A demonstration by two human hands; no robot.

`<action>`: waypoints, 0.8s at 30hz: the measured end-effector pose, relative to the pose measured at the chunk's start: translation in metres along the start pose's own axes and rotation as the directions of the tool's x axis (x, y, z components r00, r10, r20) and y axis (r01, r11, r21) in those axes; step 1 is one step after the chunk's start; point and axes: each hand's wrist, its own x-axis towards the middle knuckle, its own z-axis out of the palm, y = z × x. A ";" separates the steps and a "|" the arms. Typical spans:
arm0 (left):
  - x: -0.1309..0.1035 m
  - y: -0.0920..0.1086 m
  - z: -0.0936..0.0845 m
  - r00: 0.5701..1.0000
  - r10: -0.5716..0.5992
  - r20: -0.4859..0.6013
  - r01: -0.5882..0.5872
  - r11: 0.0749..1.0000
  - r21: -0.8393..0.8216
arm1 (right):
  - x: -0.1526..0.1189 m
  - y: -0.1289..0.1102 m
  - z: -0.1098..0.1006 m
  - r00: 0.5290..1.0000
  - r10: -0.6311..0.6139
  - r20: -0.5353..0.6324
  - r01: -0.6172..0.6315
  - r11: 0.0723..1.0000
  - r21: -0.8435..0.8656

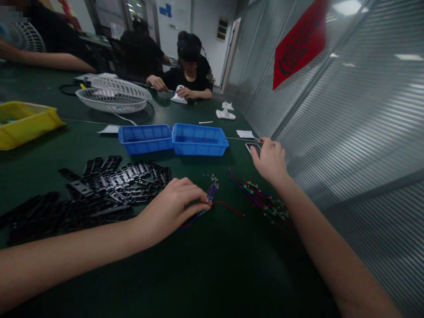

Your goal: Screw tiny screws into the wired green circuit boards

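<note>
Near the centre of the frame we have our left hand [175, 203] low over the dark green tabletop [212, 269], its thumb and forefinger pinched together on the lower end of a translucent purple piece [212, 192], which stands nearly upright with a slight lean to the right. Just under those fingertips we see part of a small green board [203, 213], a blue wire [188, 226] trailing to its lower left and a red wire [233, 208] curving off to the right. A scatter of tiny silvery bits [214, 179] lies just above the purple piece. Our right hand [272, 161], right of centre, is bent over a flat, white-edged device [252, 147]; its fingertips are partly hidden, so we cannot tell whether it grips anything. Below it spreads a loose heap of wired green boards [253, 191]. Across the left of the frame we have a pile of black parts [132, 176], and above centre two blue bins [200, 149] side by side. A yellow bin [31, 126] sits at the left edge, white fan grilles [112, 106] rest at upper left, and at top centre a co-worker [190, 79] has one hand on a white part [179, 98].
</note>
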 end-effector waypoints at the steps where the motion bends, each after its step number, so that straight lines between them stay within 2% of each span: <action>1: 0.000 -0.001 0.000 1.000 -0.003 0.006 0.003 1.000 -0.014 | 0.008 0.012 0.011 0.998 0.053 0.043 -0.053 0.999 -0.003; 3: -0.001 -0.004 0.001 1.000 0.002 0.014 -0.001 0.999 -0.054 | 0.021 0.030 0.030 0.989 0.096 0.109 -0.097 0.995 0.010; 6: -0.001 -0.006 0.002 1.000 0.020 0.003 -0.020 0.994 -0.109 | 0.033 0.045 0.052 0.977 0.101 0.189 -0.115 0.991 0.067; 9: -0.001 -0.006 0.002 0.999 0.031 -0.016 -0.033 0.990 -0.136 | 0.039 0.046 0.062 0.975 0.075 0.207 -0.106 0.985 0.140; 11: -0.001 -0.005 0.002 0.999 0.035 -0.016 -0.037 0.988 -0.147 | 0.036 0.039 0.060 0.983 0.035 0.182 -0.071 0.978 0.198; 14: -0.002 -0.005 0.002 0.999 0.052 -0.008 -0.053 0.986 -0.155 | 0.018 0.016 0.044 0.984 -0.105 0.143 0.053 0.944 0.325; 16: -0.003 -0.005 0.002 0.998 0.068 -0.008 -0.068 0.986 -0.151 | -0.004 -0.007 0.024 0.965 -0.225 0.130 0.151 0.893 0.425; 17: -0.003 -0.006 0.003 0.997 0.075 -0.008 -0.075 0.987 -0.144 | -0.017 -0.018 0.013 0.946 -0.302 0.120 0.208 0.845 0.492; 19: -0.003 -0.007 0.004 0.996 0.086 -0.001 -0.085 0.988 -0.129 | -0.043 -0.041 -0.010 0.868 -0.492 0.069 0.297 0.624 0.723; 20: -0.003 -0.008 0.004 0.996 0.086 0.004 -0.085 0.989 -0.123 | -0.055 -0.051 -0.022 0.838 -0.544 0.041 0.322 0.554 0.768; 24: -0.002 -0.009 0.007 0.996 0.089 -0.007 -0.089 0.990 -0.109 | -0.082 -0.076 -0.052 0.757 -0.654 -0.007 0.387 0.439 0.811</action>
